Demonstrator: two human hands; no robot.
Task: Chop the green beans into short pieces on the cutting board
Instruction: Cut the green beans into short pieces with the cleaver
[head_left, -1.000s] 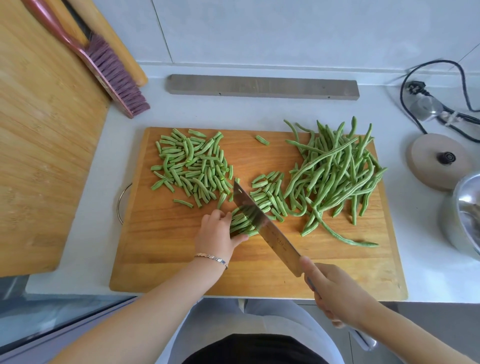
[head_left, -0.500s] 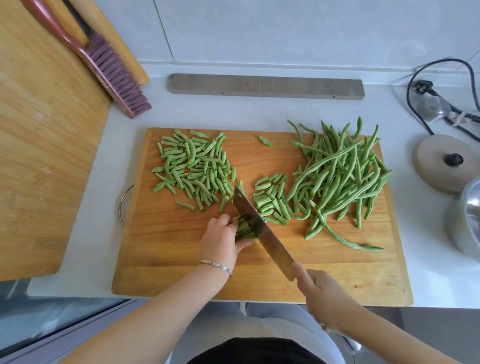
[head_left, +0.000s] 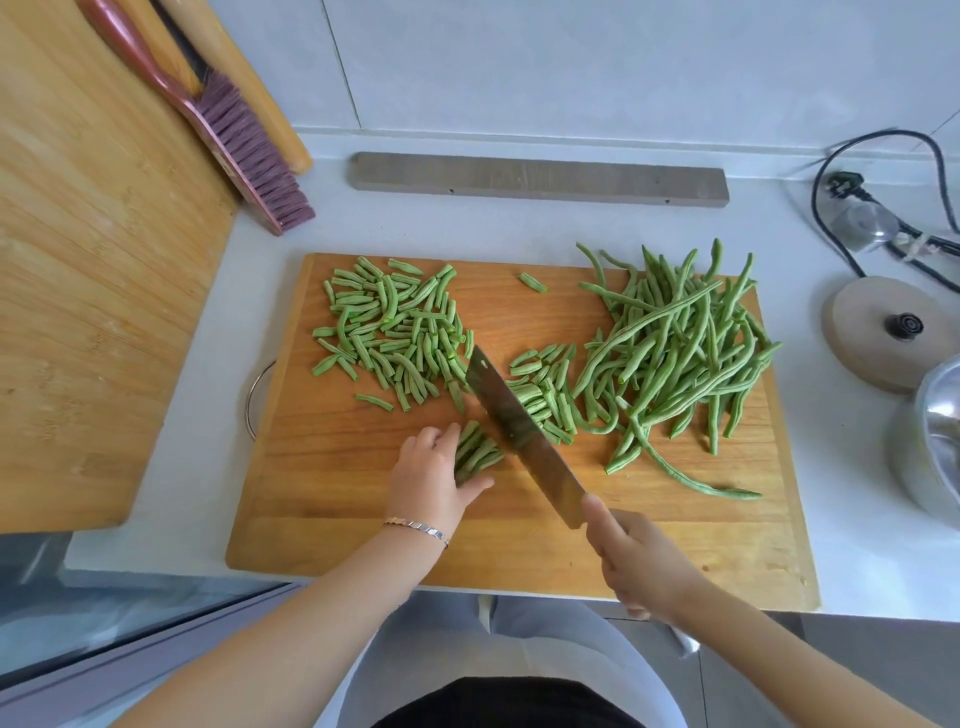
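Two hands work: the left hand (head_left: 430, 480), fingers curled, pins a bean bundle (head_left: 477, 451) to the cutting board (head_left: 353, 525); the right hand (head_left: 640, 566) grips the knife (head_left: 519, 431) (blade just beside the bundle). Cut pieces (head_left: 395, 332) lie beyond the left hand, whole beans (head_left: 675, 353) beyond the right.

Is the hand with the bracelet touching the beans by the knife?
Touching. The head view shows the left hand holding the bunch of beans between fingers and thumb, with no gap, just left of the knife.
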